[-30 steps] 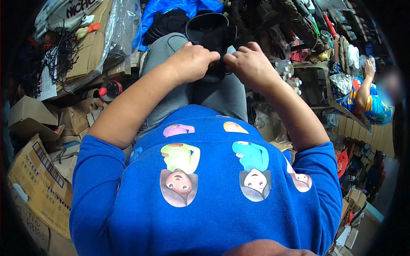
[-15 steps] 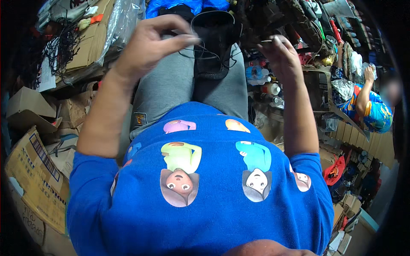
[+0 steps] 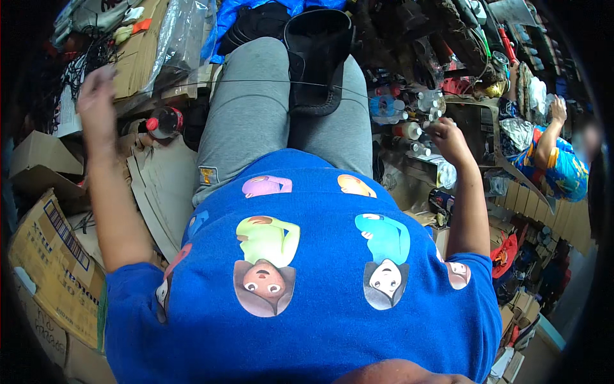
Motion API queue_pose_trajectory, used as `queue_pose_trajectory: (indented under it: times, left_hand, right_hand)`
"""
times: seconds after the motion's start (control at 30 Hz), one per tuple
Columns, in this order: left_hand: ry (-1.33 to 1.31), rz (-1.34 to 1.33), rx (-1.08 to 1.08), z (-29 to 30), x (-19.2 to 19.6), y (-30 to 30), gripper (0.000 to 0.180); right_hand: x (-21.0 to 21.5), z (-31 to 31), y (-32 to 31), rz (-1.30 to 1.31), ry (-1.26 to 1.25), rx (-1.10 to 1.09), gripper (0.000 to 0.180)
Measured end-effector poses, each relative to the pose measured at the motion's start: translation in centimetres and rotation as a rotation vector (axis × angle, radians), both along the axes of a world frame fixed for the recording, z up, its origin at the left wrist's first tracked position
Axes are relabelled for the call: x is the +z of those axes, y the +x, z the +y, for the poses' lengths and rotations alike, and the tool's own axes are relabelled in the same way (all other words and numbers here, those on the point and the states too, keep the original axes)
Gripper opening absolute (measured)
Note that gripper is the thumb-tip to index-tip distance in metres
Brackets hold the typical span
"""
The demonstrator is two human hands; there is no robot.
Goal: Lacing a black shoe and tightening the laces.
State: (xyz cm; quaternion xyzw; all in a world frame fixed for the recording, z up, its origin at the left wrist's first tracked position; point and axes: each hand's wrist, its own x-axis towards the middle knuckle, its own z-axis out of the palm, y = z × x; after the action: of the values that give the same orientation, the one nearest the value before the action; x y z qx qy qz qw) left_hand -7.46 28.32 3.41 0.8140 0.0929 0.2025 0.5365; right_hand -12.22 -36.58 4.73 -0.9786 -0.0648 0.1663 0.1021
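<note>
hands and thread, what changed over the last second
Both hands left the black shoe and swung wide apart: left hand out left, right hand out right, pulling the thread taut across the knees. The shoe stayed clamped between the knees.

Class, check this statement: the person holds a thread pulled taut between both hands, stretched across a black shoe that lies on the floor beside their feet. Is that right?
Not quite. The head view shows the black shoe held between the knees on the grey-trousered lap, not lying on the floor. The rest holds: the thread runs taut across it from the left hand to the right hand.
</note>
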Motion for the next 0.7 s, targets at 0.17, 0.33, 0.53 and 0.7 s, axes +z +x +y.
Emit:
queue_pose_trajectory:
  times: [0.17, 0.33, 0.53, 0.7]
  left_hand:
    - [0.273, -0.148, -0.818, -17.8, 1.1, 2.4, 0.031]
    - [0.415, -0.031, -1.095, -25.6, 0.6, 4.8, 0.033]
    - [0.513, 0.126, -1.213, -26.2, 0.1, 6.4, 0.029]
    - [0.241, 0.209, -1.265, -26.1, -1.4, 6.6, 0.028]
  right_hand:
    - [2.1, 13.1, 4.2, -0.073, 0.635, 0.079, 0.021]
    - [2.5, 16.9, 6.6, -0.087, 0.477, 0.194, 0.017]
    - [1.6, 16.5, 7.4, -0.087, 0.471, 0.296, 0.018]
    - [0.7, 16.8, 7.0, -0.049, 0.508, 0.308, 0.019]
